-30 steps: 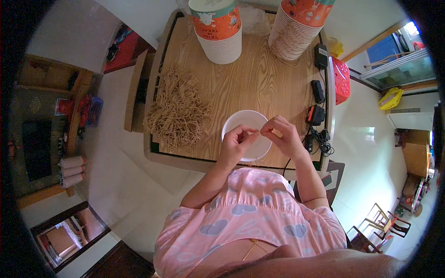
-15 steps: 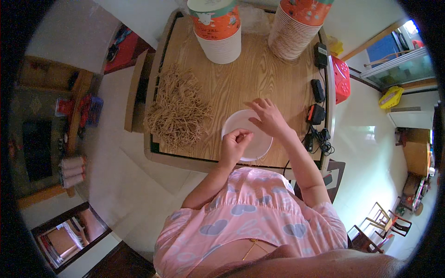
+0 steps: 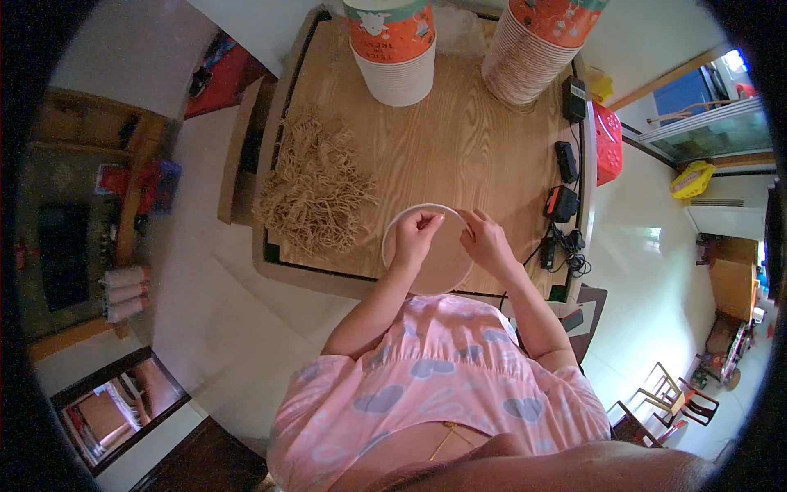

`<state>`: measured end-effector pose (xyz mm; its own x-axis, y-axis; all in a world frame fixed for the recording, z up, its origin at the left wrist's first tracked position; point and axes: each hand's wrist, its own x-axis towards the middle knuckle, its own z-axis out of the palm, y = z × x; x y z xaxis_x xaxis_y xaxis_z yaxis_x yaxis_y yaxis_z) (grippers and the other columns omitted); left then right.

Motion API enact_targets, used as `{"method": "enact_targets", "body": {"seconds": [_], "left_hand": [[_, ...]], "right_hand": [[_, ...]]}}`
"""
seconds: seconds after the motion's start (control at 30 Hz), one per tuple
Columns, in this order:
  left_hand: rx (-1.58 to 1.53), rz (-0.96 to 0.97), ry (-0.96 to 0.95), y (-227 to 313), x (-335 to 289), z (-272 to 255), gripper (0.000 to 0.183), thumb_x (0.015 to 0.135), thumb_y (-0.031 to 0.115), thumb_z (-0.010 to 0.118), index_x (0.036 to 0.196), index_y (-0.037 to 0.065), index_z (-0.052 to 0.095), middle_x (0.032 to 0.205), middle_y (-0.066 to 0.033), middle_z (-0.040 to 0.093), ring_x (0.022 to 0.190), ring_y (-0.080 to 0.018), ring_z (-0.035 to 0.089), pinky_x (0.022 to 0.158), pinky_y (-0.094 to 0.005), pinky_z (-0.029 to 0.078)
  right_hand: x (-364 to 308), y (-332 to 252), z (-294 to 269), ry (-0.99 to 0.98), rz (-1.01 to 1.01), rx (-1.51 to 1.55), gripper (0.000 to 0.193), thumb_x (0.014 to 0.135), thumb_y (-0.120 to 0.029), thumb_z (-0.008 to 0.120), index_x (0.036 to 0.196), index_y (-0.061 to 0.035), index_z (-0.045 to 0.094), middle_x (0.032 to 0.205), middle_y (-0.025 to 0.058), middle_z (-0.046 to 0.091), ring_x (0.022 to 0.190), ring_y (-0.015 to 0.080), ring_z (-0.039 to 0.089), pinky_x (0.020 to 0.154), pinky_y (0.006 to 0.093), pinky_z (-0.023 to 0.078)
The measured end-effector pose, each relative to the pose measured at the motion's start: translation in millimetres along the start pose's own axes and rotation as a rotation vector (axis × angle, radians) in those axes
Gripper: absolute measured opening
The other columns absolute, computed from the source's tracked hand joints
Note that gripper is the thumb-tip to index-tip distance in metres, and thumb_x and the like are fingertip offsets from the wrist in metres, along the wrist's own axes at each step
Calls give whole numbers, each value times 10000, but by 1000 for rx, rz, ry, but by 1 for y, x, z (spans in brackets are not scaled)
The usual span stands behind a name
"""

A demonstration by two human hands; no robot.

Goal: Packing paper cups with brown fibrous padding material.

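Observation:
A round white tub (image 3: 434,275) stands near the front edge of the table, its opening facing up. Over its left part, my left hand (image 3: 420,234) is closed, thumb and fingertips pinched together; whatever they hold is too small to make out. At the right side of the rim, my right hand (image 3: 488,243) has its fingers bent over the edge and its thumb toward the inside, gripping the tub. A loose heap of tan twisted cords (image 3: 316,189) lies left of the tub, apart from both hands.
Farther back stand two stacks of white, orange and green paper tubs, a left stack (image 3: 398,74) and a right stack (image 3: 525,57). Black adapters (image 3: 566,161) and tangled cables (image 3: 570,246) line the table's right edge. A red plastic container (image 3: 607,143) is beyond it.
My right hand has moved down from above the tub to its right rim, and its spread fingers have bent. My left hand has shifted slightly away from me, still pinched.

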<state>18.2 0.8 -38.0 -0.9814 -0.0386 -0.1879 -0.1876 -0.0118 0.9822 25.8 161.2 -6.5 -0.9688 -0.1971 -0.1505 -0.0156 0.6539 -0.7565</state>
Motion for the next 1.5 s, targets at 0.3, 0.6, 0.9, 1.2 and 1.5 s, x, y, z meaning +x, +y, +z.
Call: {"method": "enact_targets", "body": {"seconds": [0.3,0.6,0.9,1.2,1.5], "left_hand": [[149,-111,-8,4,3,5,125,758,90,661,781,-31,638,688,-28,621,605,-73,539,560,-227,430],[170,-108,-24,-11,5,7,127,757,91,658,804,-27,652,692,-32,634,613,-70,548,568,-223,442],[150,-83,-38,-17,6,8,117,763,78,643,821,-22,657,710,-41,641,631,-81,564,584,-227,452],[52,-83,-39,-31,10,10,111,761,71,639,826,-17,660,735,-44,651,644,-90,578,604,-231,459],[120,-104,18,-36,17,11,131,764,107,648,803,-18,662,719,-50,653,659,-99,587,617,-238,460]], "right_hand": [[-3,2,-1,8,5,18,416,743,-38,486,1156,-95,491,973,201,535,854,408,548,727,463,466],[-6,6,2,21,6,25,430,706,-1,481,1130,-67,522,941,196,547,863,374,553,739,387,462],[-7,10,4,28,14,38,429,698,0,494,1121,-62,523,944,191,551,854,365,563,730,383,466],[-4,13,1,-57,68,67,363,776,-56,547,1138,-54,532,909,111,565,793,238,573,698,301,463],[36,39,9,-187,350,1012,302,903,-235,502,1114,-34,583,973,33,620,881,90,553,776,223,416]]}}
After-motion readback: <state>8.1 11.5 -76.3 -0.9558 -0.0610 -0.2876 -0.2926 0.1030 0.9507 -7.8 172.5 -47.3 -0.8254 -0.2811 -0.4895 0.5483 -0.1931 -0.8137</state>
